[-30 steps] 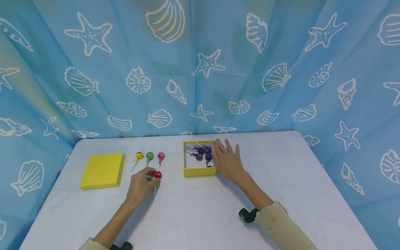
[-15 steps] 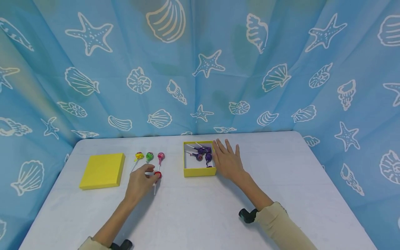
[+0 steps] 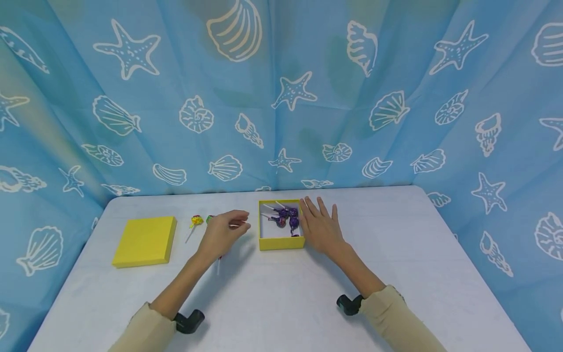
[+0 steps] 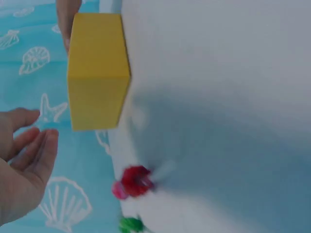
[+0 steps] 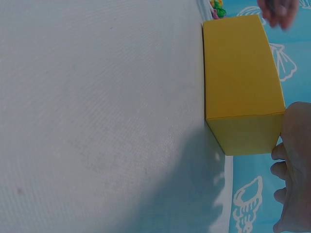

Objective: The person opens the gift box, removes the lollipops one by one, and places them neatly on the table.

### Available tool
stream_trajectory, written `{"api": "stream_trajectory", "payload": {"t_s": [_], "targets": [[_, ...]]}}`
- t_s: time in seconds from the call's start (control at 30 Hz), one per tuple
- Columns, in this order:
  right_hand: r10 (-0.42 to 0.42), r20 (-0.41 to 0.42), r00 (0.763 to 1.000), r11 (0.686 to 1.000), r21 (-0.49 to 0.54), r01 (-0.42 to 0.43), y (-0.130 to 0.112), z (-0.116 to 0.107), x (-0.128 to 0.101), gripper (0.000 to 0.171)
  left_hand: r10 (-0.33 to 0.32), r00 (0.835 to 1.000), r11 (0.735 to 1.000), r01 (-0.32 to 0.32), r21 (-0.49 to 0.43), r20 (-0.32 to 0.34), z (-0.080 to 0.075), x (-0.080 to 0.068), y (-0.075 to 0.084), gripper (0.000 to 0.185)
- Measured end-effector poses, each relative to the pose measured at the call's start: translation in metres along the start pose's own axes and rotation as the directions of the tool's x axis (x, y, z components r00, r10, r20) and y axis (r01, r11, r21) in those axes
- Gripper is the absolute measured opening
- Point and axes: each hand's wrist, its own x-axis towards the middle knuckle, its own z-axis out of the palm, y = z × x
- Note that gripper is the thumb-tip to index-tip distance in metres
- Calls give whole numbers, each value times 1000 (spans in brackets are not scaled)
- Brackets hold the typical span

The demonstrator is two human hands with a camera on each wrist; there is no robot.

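Blue shell-print cloth (image 3: 255, 122) backs the white surface (image 3: 281, 298). Your left hand (image 3: 224, 232), fingers loosely parted and empty, hovers near the yellow box (image 3: 281, 243) holding purple lollipops (image 3: 293, 222) — your right hand (image 3: 322, 230) touches its right wall, fingers straight.

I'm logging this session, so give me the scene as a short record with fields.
Open box: yellow, purple lollipops inside
Left hand: holding nothing, left of the open box
Right hand: against the open box's right side
Loose on table: red lollipop, pink lollipop, green lollipop, yellow lollipop
Lid-like yellow piece: left of those lollipops
Backdrop: blue cloth
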Motion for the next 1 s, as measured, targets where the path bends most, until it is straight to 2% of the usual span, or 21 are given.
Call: {"api": "stream_trajectory", "payload": {"t_s": [0.17, 0.33, 0.4, 0.5, 0.63, 0.8, 1.0], "targets": [[1, -10, 1000, 1000, -5, -1, 0, 0, -1, 57, 110, 989, 994, -107, -29, 101, 15, 25, 13, 28], [2, 2, 1000, 1000, 1, -2, 0, 0, 0, 56, 171, 963, 985, -166, -42, 207, 30, 48, 15, 26], [1, 7, 1000, 1000, -1, -1, 0, 0, 0, 56, 172, 951, 985, -173, -20, 256, 35, 56, 14, 27], [-2, 8, 1000, 1000, -1, 2, 0, 0, -1, 57, 139, 927, 982, -173, 69, 347, 41, 66, 12, 26], [-7, 0, 1000, 1000, -6, 7, 2, 0, 0, 56, 114, 888, 965, -205, 163, 445, 46, 80, 11, 26], [-7, -5, 1000, 1000, -5, 7, 2, -1, -1, 55, 91, 859, 953, -222, 206, 503, 53, 91, 11, 25], [-10, 0, 1000, 1000, -1, 10, 1, 0, -1, 55, 29, 831, 905, -258, 338, 556, 61, 98, 11, 26]]}}
